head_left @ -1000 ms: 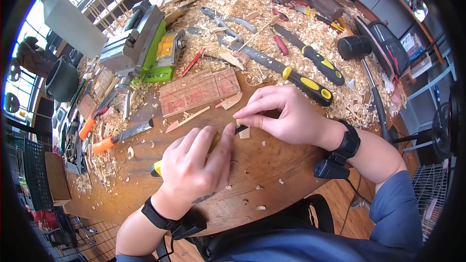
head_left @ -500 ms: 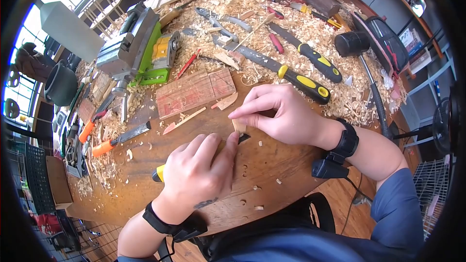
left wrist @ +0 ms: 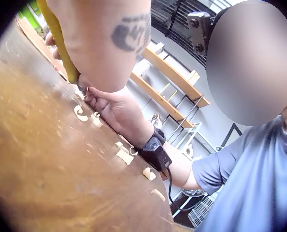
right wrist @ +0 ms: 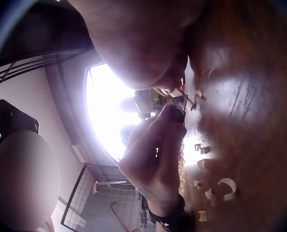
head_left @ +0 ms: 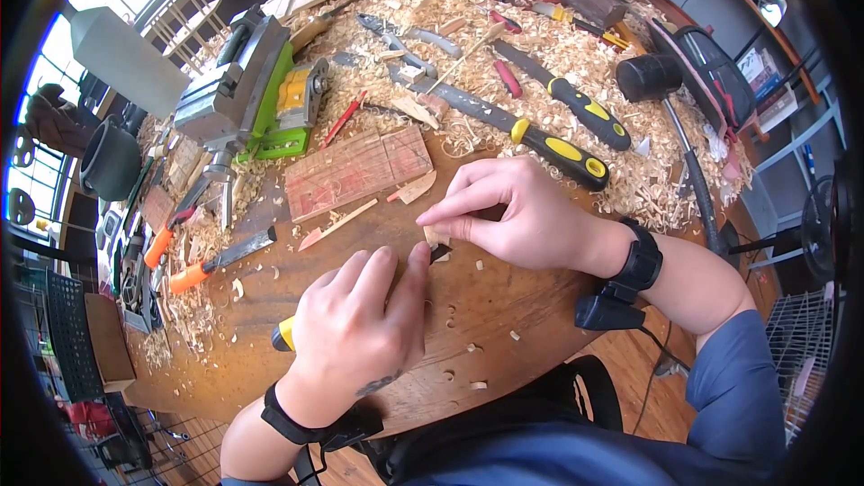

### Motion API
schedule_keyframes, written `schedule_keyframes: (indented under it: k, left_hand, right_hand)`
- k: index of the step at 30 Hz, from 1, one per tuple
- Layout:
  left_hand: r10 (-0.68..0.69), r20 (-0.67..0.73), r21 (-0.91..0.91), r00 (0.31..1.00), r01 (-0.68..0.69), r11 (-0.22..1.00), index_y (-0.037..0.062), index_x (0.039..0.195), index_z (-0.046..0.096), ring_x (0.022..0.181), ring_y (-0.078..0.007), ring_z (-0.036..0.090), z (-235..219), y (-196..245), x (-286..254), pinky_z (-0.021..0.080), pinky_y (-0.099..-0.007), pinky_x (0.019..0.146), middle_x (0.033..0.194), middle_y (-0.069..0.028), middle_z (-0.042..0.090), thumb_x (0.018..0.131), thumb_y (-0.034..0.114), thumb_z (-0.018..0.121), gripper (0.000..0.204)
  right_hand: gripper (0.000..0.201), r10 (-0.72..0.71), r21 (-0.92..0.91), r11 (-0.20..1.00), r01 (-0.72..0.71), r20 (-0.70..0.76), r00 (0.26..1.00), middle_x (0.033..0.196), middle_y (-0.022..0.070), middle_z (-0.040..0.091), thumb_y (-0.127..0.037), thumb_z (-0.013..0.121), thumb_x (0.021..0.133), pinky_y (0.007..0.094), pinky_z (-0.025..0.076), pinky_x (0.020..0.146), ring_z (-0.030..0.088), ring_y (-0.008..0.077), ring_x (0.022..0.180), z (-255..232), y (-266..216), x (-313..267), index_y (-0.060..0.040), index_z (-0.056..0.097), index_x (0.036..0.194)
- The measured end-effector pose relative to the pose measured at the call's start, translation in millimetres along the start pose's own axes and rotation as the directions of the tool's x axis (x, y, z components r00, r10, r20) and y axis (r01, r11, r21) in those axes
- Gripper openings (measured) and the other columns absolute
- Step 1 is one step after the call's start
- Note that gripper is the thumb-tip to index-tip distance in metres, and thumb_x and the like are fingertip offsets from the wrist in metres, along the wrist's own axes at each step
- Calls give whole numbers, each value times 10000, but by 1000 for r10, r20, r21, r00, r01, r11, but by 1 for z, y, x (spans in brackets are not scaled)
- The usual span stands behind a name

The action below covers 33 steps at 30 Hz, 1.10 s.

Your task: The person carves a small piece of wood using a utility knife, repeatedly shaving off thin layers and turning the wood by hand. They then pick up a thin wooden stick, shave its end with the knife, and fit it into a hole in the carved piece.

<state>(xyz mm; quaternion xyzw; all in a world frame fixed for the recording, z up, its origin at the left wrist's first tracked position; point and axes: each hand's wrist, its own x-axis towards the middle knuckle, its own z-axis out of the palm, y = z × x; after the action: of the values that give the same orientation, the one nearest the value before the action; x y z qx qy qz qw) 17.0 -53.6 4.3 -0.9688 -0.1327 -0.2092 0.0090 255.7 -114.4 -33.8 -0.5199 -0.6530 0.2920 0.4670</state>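
Observation:
My left hand (head_left: 360,319) grips a yellow and black handled knife (head_left: 284,333), whose dark blade tip (head_left: 439,253) shows past the thumb. In the left wrist view the yellow handle (left wrist: 61,43) runs along that hand. Just to the right, my right hand (head_left: 531,216) pinches a small pale wood piece (head_left: 436,236) between thumb and fingertips, close against the blade. The hands nearly meet above the wooden table (head_left: 504,306). In the right wrist view the left hand (right wrist: 153,145) is curled by the piece, whose contact with the blade is partly hidden.
Beyond the hands lie a reddish board (head_left: 360,171), a thin wood strip (head_left: 340,223) and a saw with a yellow-black handle (head_left: 567,155). An orange-handled chisel (head_left: 189,276) lies left, near a vise (head_left: 220,94). A black mallet (head_left: 650,79) rests on shavings at the right.
The blade and left hand first moved right and toward me past the wood piece, then back left. The right hand stays pinched on the piece; the head view has shifted slightly.

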Motion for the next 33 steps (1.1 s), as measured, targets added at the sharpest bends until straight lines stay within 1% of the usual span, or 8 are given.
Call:
schedule_keyframes:
  k: [2,4,11,13,16,19,23,33]
  left_hand:
    - [-4,22,-10,1000,4,1000,34,1204,805,741,-244,668,0,0,1,542,-369,607,937,-89,649,784,43,802,420]
    - [30,1,-11,1000,-30,999,30,1100,809,657,-172,609,2,-2,1,503,-334,523,811,-28,561,817,60,770,288]
    - [40,-86,-42,996,-44,998,26,1103,807,658,-173,607,8,-6,-2,498,-326,527,824,-30,573,811,67,772,296]
    - [2,-54,-13,999,-2,1000,40,1205,806,740,-238,676,2,-4,-1,540,-359,603,933,-83,671,774,44,822,431]
    - [6,-88,19,996,-5,1000,30,1219,800,743,-240,673,3,-3,0,537,-360,606,944,-87,671,780,37,822,440]
    - [85,-110,69,990,-78,995,-11,1185,792,697,-174,613,8,-8,1,491,-318,552,862,-51,575,771,56,753,421]
    - [70,-46,19,996,-69,997,-4,1180,795,697,-174,619,11,-4,-2,493,-321,548,858,-53,575,778,58,754,409]
    - [47,-175,-59,984,-58,997,40,1165,812,663,-191,616,14,-21,0,498,-340,542,888,-56,631,789,46,795,377]
  right_hand:
    - [152,28,12,1000,-28,9,1000,941,61,786,-31,826,949,290,557,741,723,143,839,1,0,-1,-74,870,1087]
    - [154,2,6,1000,-2,-23,1000,946,60,787,-30,826,949,288,555,743,720,140,843,2,1,0,-75,870,1089]
    - [161,28,6,1000,-28,-3,1000,947,51,783,-43,829,952,283,556,765,718,141,863,0,0,2,-78,867,1105]
    - [159,22,7,1000,-22,-3,1000,945,52,782,-47,828,954,284,558,767,718,143,863,0,0,2,-78,866,1106]
    - [156,22,4,1000,-22,8,1000,943,53,781,-53,827,958,287,559,770,719,146,863,-1,-1,2,-77,865,1107]
    - [155,23,0,1000,-23,13,1000,942,54,780,-51,824,960,291,560,771,719,147,861,-1,-2,2,-78,865,1107]
    - [160,-30,6,1000,30,-37,999,939,54,779,-40,822,955,293,560,763,720,149,851,1,4,2,-81,867,1103]
    - [146,-35,-1,999,35,-23,999,926,63,780,-21,817,949,307,566,773,723,160,847,1,3,3,-73,863,1077]
